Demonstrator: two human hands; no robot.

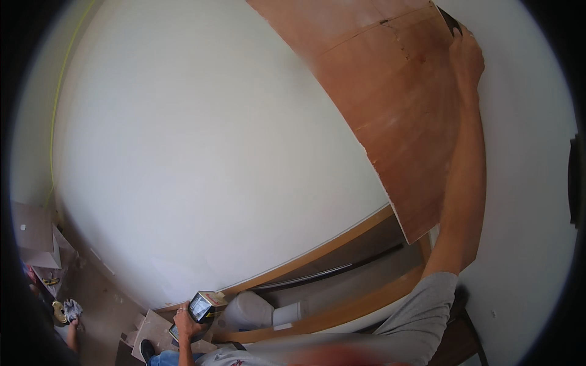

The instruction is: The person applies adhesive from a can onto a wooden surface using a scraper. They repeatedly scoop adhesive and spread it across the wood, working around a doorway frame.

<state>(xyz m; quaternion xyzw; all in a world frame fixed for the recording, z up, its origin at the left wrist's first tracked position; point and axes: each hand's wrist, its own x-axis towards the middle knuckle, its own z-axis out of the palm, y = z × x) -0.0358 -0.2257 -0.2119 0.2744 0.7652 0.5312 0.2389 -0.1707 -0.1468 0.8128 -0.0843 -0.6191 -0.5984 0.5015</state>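
A large reddish-brown wooden panel (pixel 390 104) with a rough, chipped edge slants across the upper right. Raised high, my right hand (pixel 467 56) grips the panel's upper right edge with curled fingers. A dark strip (pixel 450 21) shows at the fingertips, and I cannot make out what it is. Low on the left, my left hand (pixel 188 326) closes on the side of a small dark printed box (pixel 206 307). A second dark piece (pixel 174 332) sits beside that hand, its kind unclear.
Under the panel, a wood-framed recess (pixel 360 274) holds a dark rail and white containers (pixel 249 310). A broad white surface (pixel 201 140) fills the middle. At far left, another person's hand (pixel 74 323) is near a crumpled cloth (pixel 72 308) and a yellow roll (pixel 59 312).
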